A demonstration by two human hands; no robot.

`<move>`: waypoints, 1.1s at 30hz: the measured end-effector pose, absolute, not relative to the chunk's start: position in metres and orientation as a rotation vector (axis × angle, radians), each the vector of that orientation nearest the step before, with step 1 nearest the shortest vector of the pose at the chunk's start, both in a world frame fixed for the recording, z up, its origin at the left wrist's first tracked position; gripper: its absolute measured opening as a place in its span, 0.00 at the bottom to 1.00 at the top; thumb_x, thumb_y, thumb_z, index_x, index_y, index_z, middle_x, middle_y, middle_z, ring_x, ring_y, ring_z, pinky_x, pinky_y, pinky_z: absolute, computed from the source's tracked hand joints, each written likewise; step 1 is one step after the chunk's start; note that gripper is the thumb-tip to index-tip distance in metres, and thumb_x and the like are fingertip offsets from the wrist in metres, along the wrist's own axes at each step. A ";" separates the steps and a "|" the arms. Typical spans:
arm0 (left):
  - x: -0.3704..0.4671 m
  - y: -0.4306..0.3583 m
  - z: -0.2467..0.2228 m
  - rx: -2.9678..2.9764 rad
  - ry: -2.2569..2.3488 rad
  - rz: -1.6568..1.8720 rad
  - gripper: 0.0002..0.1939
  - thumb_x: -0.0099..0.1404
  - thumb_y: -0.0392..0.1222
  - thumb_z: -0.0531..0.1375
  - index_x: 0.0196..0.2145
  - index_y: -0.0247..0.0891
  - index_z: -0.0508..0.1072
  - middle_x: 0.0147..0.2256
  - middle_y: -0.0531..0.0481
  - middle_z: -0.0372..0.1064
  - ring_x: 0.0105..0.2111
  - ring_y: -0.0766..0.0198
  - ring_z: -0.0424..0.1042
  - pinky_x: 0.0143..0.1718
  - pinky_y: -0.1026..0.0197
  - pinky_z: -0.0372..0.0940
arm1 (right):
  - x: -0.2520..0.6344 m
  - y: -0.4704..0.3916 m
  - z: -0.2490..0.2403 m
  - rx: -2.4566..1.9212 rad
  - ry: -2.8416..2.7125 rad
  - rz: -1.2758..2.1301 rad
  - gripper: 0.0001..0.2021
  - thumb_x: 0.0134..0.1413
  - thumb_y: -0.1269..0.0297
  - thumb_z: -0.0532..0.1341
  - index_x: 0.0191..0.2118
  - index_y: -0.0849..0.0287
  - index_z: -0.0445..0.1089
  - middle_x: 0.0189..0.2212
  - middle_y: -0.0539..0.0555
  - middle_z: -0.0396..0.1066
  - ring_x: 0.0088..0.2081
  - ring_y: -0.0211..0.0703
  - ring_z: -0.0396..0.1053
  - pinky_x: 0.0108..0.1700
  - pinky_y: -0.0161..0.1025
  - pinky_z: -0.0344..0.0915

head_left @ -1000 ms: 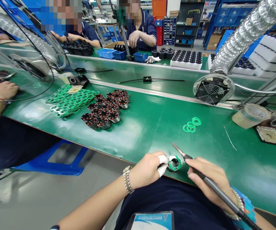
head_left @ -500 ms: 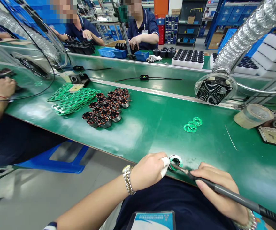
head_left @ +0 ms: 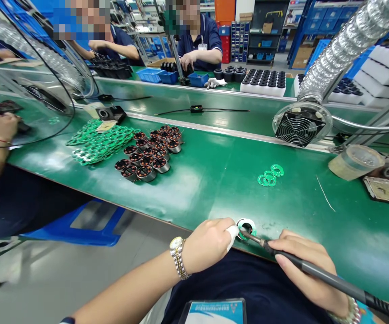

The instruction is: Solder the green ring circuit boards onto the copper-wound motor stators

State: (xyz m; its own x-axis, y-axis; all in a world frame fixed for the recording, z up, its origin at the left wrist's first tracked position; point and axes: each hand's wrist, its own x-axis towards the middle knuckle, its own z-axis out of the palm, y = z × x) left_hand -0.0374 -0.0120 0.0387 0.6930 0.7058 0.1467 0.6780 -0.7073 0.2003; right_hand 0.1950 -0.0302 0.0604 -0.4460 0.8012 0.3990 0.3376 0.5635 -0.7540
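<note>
My right hand (head_left: 307,261) grips a soldering iron (head_left: 329,275) by its dark handle. The iron's metal tip rests at a round part topped with a green ring-shaped circuit board (head_left: 247,228), at the table's near edge. Close against the left side of this part, my left hand (head_left: 211,243) is closed, with white covers on its fingertips. Whatever those fingers pinch is hidden. Beyond the part, several loose green ring boards (head_left: 269,176) lie on the green table.
Copper-wound motor stators (head_left: 147,155) stand grouped left of centre, beside a pile of green boards (head_left: 101,141). A fan with a silver duct (head_left: 300,126), a plastic tub (head_left: 355,163) and a sponge tray (head_left: 382,190) are at right. Co-workers sit across and at left.
My left hand has shifted very slightly at the part's edge. The iron stays at the ring board. Across the table, a co-worker's hand has moved left.
</note>
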 end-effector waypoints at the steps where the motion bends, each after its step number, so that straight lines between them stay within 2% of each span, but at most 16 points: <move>1: -0.037 -0.012 0.039 2.778 1.134 0.328 0.11 0.61 0.30 0.48 0.28 0.33 0.69 0.28 0.46 0.68 0.25 0.61 0.68 0.25 0.59 0.68 | 0.195 -0.030 0.060 -0.911 -2.024 0.765 0.12 0.50 0.77 0.57 0.40 0.59 0.71 0.26 0.54 0.72 0.28 0.42 0.69 0.30 0.38 0.67; 10: -0.039 -0.011 0.037 2.831 1.081 0.403 0.13 0.63 0.30 0.46 0.28 0.33 0.68 0.28 0.46 0.68 0.24 0.63 0.68 0.24 0.60 0.68 | 0.195 -0.030 0.058 -0.901 -2.011 0.806 0.12 0.51 0.77 0.57 0.40 0.59 0.71 0.25 0.54 0.71 0.26 0.40 0.68 0.27 0.37 0.66; 17: -0.041 -0.012 0.032 2.820 1.103 0.425 0.12 0.61 0.29 0.47 0.28 0.33 0.68 0.28 0.46 0.68 0.25 0.62 0.68 0.25 0.61 0.68 | 0.194 -0.028 0.062 -0.909 -2.013 0.782 0.11 0.51 0.76 0.57 0.39 0.59 0.71 0.24 0.53 0.71 0.25 0.40 0.68 0.27 0.36 0.67; 27: -0.041 -0.011 0.032 2.804 1.092 0.409 0.11 0.60 0.28 0.48 0.29 0.33 0.69 0.29 0.45 0.68 0.25 0.61 0.68 0.25 0.59 0.68 | 0.200 -0.015 0.056 -0.959 -2.041 0.666 0.09 0.55 0.71 0.57 0.42 0.56 0.69 0.29 0.53 0.73 0.30 0.40 0.72 0.34 0.35 0.70; 30: -0.041 -0.011 0.032 2.805 1.097 0.380 0.11 0.59 0.27 0.48 0.29 0.33 0.69 0.28 0.45 0.68 0.25 0.61 0.68 0.25 0.59 0.68 | 0.194 -0.001 0.051 -0.877 -2.187 0.781 0.11 0.57 0.72 0.55 0.45 0.57 0.66 0.37 0.55 0.72 0.39 0.41 0.71 0.41 0.36 0.69; 33: -0.041 -0.010 0.031 2.800 1.109 0.387 0.11 0.58 0.27 0.48 0.29 0.33 0.69 0.28 0.45 0.68 0.24 0.61 0.68 0.24 0.59 0.68 | 0.184 0.013 0.049 -0.718 -2.345 0.932 0.16 0.55 0.73 0.57 0.50 0.60 0.60 0.48 0.59 0.66 0.50 0.44 0.65 0.52 0.41 0.63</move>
State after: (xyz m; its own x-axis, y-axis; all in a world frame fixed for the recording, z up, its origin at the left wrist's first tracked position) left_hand -0.0414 -0.0102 0.0313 0.7016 0.6850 0.1962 0.6583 -0.7285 0.1896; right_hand 0.1841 0.0135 0.0491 -0.7288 0.6332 0.2608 0.2815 0.6242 -0.7288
